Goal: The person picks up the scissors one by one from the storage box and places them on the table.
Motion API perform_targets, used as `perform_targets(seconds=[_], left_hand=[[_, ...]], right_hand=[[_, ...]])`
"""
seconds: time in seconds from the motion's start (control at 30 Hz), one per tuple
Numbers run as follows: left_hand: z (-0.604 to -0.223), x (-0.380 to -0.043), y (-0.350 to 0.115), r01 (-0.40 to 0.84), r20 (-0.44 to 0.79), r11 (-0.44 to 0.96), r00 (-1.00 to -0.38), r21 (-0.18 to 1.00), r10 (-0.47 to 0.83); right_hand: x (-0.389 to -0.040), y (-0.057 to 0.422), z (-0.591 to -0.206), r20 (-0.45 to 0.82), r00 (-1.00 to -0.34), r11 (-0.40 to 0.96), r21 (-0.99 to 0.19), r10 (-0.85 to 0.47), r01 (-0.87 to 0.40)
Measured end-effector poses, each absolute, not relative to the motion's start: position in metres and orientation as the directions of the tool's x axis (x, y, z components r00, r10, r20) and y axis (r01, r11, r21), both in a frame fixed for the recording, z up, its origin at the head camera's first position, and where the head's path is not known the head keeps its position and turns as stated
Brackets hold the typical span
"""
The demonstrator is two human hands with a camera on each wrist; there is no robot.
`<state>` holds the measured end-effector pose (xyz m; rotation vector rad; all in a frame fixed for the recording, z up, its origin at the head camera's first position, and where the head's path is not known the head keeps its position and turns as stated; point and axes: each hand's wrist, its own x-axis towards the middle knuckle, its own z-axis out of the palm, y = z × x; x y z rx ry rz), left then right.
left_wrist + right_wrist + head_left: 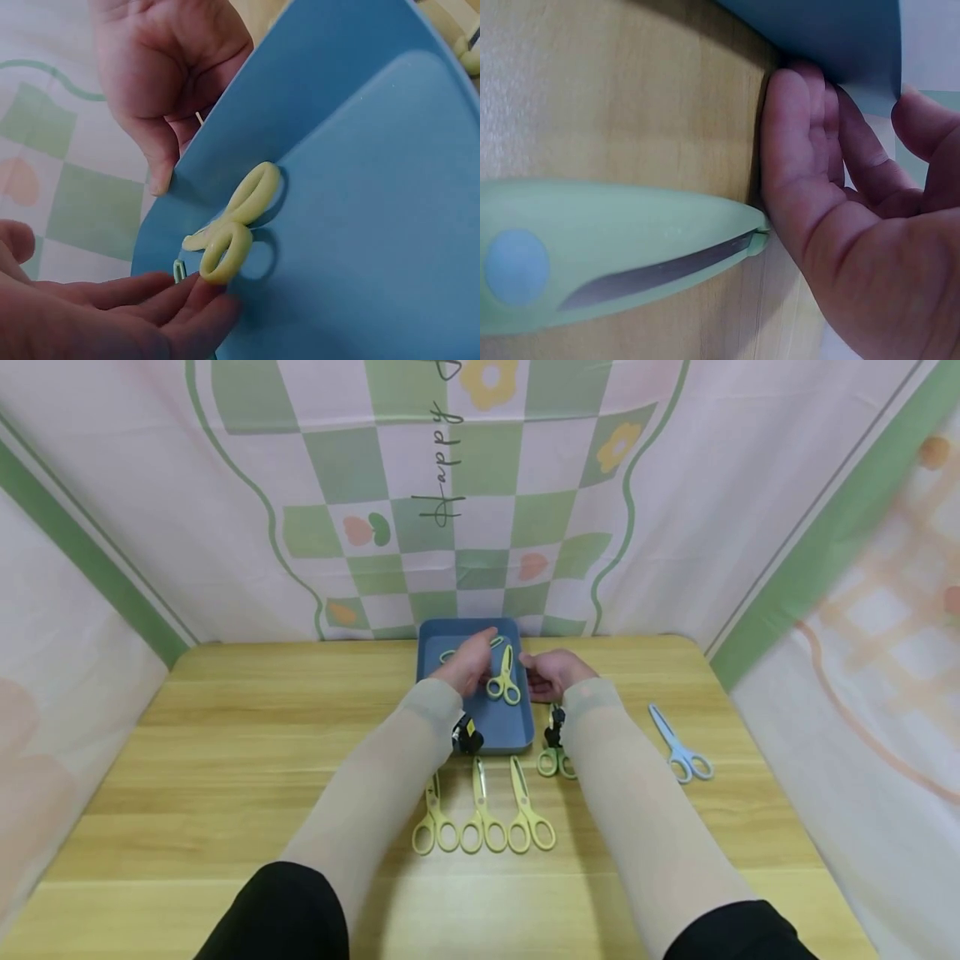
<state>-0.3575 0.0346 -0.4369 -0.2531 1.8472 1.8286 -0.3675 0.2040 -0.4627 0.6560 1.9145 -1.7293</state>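
A blue tray (pixel 501 731) stands at the back of the table. My left hand (pixel 471 664) is inside it, its fingers fairly straight and touching a ring handle of a yellow pair of scissors (pixel 238 217). Behind that hand, a green pair of scissors (pixel 447 656) lies in the tray, mostly hidden. At the tray's right side, my right hand (pixel 558 672) holds the wall, thumb at the rim and fingers curled against the outside. Under my right wrist, a pale green pair of scissors (pixel 630 214) lies on the table, its tip close to that hand.
Three yellow pairs of scissors, left (pixel 433 817), middle (pixel 481 814) and right (pixel 524 810), lie in a row before the tray. A blue pair of scissors (pixel 675 745) lies far right on the wooden table (pixel 262 760). A patterned cloth (pixel 420 460) hangs behind.
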Motion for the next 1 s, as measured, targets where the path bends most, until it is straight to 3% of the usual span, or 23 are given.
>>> perform_targets(seconds=[0.17, 0.4, 0.63, 0.87, 1.0], left_hand=[[-0.437, -0.358, 0.036, -0.542, -0.523, 0.008, -0.807, 0.840, 0.274], [-0.439, -0.359, 0.040, -0.584, -0.575, 0.069, -0.760, 0.809, 0.302], [-0.441, -0.357, 0.045, -0.557, -0.555, 0.090, -0.773, 0.825, 0.306], [-0.444, -0.356, 0.044, -0.632, -0.657, 0.191, -0.683, 0.751, 0.320], [-0.445, -0.356, 0.044, -0.603, -0.666, 0.283, -0.666, 0.746, 0.336]], right_hand=[[-0.366, 0.204, -0.463, -0.630, -0.776, 0.091, -0.771, 0.029, 0.630], [-0.367, 0.204, -0.463, -0.623, -0.782, 0.107, -0.776, 0.023, 0.622], [-0.369, 0.205, -0.464, -0.621, -0.783, 0.116, -0.776, 0.026, 0.620], [-0.366, 0.205, -0.463, -0.628, -0.778, 0.103, -0.773, 0.015, 0.626], [-0.366, 0.205, -0.462, -0.632, -0.775, 0.097, -0.771, 0.013, 0.630]])
